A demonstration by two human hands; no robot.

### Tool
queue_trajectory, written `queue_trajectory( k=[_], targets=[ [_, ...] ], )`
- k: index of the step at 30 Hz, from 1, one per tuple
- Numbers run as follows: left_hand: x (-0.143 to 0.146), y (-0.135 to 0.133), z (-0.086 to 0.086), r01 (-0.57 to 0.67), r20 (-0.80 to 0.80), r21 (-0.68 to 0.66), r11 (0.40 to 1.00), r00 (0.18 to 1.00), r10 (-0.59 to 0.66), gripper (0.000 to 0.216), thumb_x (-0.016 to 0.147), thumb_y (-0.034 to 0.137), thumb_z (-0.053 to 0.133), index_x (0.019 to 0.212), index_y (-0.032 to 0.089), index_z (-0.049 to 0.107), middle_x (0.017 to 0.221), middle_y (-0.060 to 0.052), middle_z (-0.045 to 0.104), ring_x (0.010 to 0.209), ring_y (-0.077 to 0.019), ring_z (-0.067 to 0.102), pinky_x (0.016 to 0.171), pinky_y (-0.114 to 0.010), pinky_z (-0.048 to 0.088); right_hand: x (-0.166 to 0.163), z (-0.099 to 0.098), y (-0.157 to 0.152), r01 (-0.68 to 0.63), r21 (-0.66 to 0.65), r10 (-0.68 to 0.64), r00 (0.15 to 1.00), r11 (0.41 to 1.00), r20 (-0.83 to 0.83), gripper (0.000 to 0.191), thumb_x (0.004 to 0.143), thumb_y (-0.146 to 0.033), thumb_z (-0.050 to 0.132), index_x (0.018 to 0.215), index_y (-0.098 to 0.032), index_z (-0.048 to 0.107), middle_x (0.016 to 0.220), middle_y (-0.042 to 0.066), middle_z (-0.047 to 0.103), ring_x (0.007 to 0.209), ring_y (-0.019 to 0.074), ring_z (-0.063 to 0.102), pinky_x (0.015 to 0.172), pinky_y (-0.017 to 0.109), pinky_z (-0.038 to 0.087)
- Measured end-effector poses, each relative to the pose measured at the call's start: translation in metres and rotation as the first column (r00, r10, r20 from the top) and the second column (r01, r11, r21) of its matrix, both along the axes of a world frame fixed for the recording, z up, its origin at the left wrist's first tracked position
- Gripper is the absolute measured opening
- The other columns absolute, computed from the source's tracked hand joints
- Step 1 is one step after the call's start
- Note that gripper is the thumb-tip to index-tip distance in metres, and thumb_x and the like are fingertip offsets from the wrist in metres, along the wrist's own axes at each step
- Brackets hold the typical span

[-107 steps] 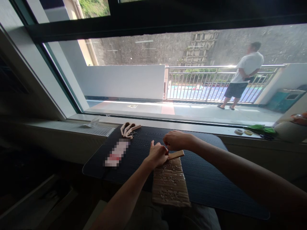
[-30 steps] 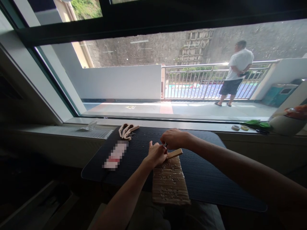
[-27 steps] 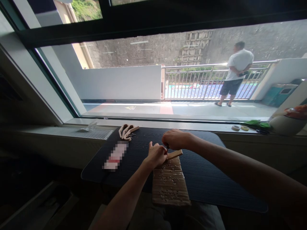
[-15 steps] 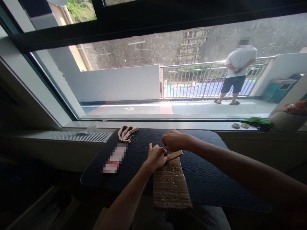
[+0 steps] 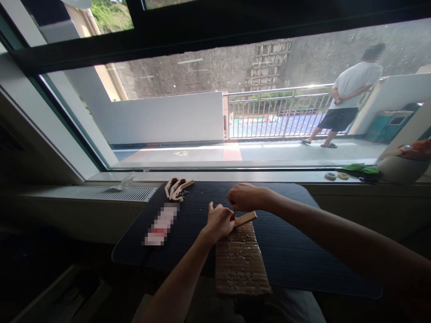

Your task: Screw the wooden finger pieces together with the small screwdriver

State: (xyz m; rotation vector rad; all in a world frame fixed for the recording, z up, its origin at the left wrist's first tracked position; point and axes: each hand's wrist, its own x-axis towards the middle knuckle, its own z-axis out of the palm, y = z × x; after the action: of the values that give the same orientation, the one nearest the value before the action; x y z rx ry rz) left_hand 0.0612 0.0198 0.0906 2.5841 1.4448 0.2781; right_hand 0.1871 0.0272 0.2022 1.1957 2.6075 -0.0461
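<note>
My left hand (image 5: 220, 220) presses a pale wooden piece (image 5: 247, 218) down at the far end of a hole-pitted corrugated cardboard pad (image 5: 240, 260). The wooden piece sticks out to the right of its fingers, and its left end is hidden. Just above and beyond, my right hand (image 5: 244, 197) is closed in a fist. A thin dark shaft (image 5: 234, 214) runs down from the fist to the wood beside my left fingers; its handle is hidden in the palm. Several curved wooden pieces (image 5: 177, 189) lie at the table's far left, with small metal bits near them.
A dark table (image 5: 286, 242) carries the work, and a blurred pink-and-white packet (image 5: 160, 224) lies on its left. On the sill are tape rolls (image 5: 330, 176), a green cloth (image 5: 359, 169) and a pale pot (image 5: 404, 168). Outside the window, a person (image 5: 352, 89) stands by a railing.
My right fist has turned slightly, and the thin shaft below it shows more clearly. My left hand and the wooden piece stay put. Outside, the person has leaned to the right.
</note>
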Motion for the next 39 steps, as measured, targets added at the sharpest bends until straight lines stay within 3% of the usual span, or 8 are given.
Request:
queue_trajectory(
  k=[4, 8, 17, 24, 29, 33, 39],
  targets=[
    [0.000, -0.002, 0.002, -0.002, 0.007, 0.004, 1.000, 1.000, 0.002, 0.021, 0.080, 0.026, 0.051, 0.071, 0.024, 0.070, 0.080, -0.004, 0.069, 0.094, -0.0241, 0.058, 0.103, -0.060, 0.020, -0.001, 0.004, -0.005, 0.052, 0.033, -0.053, 0.998, 0.998, 0.020, 0.021, 0.076, -0.025, 0.060, 0.092, -0.016, 0.070, 0.089, 0.009, 0.069, 0.081, 0.0198, 0.061, 0.063, 0.026, 0.038],
    [0.000, -0.003, 0.003, -0.011, 0.007, 0.000, 1.000, 1.000, 0.011, 0.022, 0.081, 0.029, 0.052, 0.069, 0.022, 0.069, 0.080, -0.005, 0.070, 0.094, -0.0239, 0.058, 0.104, -0.059, 0.020, -0.001, 0.011, -0.010, 0.038, -0.006, -0.038, 0.999, 0.999, 0.032, 0.029, 0.072, -0.018, 0.063, 0.100, -0.021, 0.069, 0.101, 0.007, 0.067, 0.089, 0.0195, 0.060, 0.065, 0.025, 0.039],
    [-0.001, 0.000, -0.002, 0.009, 0.036, 0.027, 1.000, 0.999, -0.010, 0.021, 0.079, 0.026, 0.052, 0.067, 0.024, 0.069, 0.076, -0.003, 0.069, 0.090, -0.0237, 0.058, 0.102, -0.061, 0.021, -0.004, -0.002, -0.004, 0.003, 0.022, -0.003, 1.000, 1.000, 0.021, 0.016, 0.077, -0.018, 0.058, 0.086, -0.013, 0.071, 0.084, 0.008, 0.069, 0.076, 0.0175, 0.061, 0.061, 0.025, 0.038],
    [-0.002, -0.001, 0.000, -0.009, 0.043, 0.003, 1.000, 0.999, 0.009, 0.021, 0.080, 0.029, 0.053, 0.069, 0.023, 0.069, 0.078, -0.004, 0.069, 0.092, -0.0235, 0.058, 0.103, -0.060, 0.020, -0.005, 0.010, -0.010, 0.028, -0.023, -0.027, 0.999, 0.999, 0.043, 0.027, 0.072, -0.017, 0.062, 0.098, -0.018, 0.069, 0.097, 0.007, 0.068, 0.086, 0.0194, 0.061, 0.062, 0.024, 0.039],
    [-0.001, -0.001, 0.002, -0.008, 0.017, 0.003, 1.000, 1.000, 0.008, 0.021, 0.080, 0.027, 0.052, 0.070, 0.023, 0.070, 0.079, -0.004, 0.069, 0.094, -0.0241, 0.057, 0.104, -0.059, 0.019, -0.008, 0.011, -0.012, -0.013, 0.007, 0.012, 0.997, 1.000, 0.076, 0.019, 0.073, -0.009, 0.060, 0.088, -0.012, 0.070, 0.095, 0.010, 0.068, 0.086, 0.0196, 0.062, 0.060, 0.023, 0.039],
    [0.000, -0.001, 0.002, -0.014, 0.012, 0.011, 1.000, 1.000, 0.014, 0.023, 0.081, 0.027, 0.050, 0.069, 0.023, 0.070, 0.079, -0.005, 0.069, 0.093, -0.0246, 0.058, 0.103, -0.060, 0.021, -0.011, 0.005, -0.008, 0.000, 0.029, -0.002, 0.996, 1.000, 0.091, 0.013, 0.075, -0.013, 0.061, 0.084, -0.011, 0.070, 0.085, 0.010, 0.069, 0.081, 0.0206, 0.063, 0.059, 0.025, 0.041],
    [-0.001, -0.002, 0.000, -0.026, 0.039, 0.015, 1.000, 0.999, 0.025, 0.019, 0.078, 0.026, 0.053, 0.070, 0.024, 0.070, 0.080, -0.004, 0.070, 0.095, -0.0249, 0.058, 0.103, -0.060, 0.021, -0.014, 0.008, -0.010, 0.031, 0.047, -0.038, 0.989, 0.998, 0.144, 0.019, 0.075, -0.023, 0.064, 0.089, -0.012, 0.070, 0.084, 0.012, 0.069, 0.082, 0.0215, 0.064, 0.062, 0.025, 0.043]
  ],
)
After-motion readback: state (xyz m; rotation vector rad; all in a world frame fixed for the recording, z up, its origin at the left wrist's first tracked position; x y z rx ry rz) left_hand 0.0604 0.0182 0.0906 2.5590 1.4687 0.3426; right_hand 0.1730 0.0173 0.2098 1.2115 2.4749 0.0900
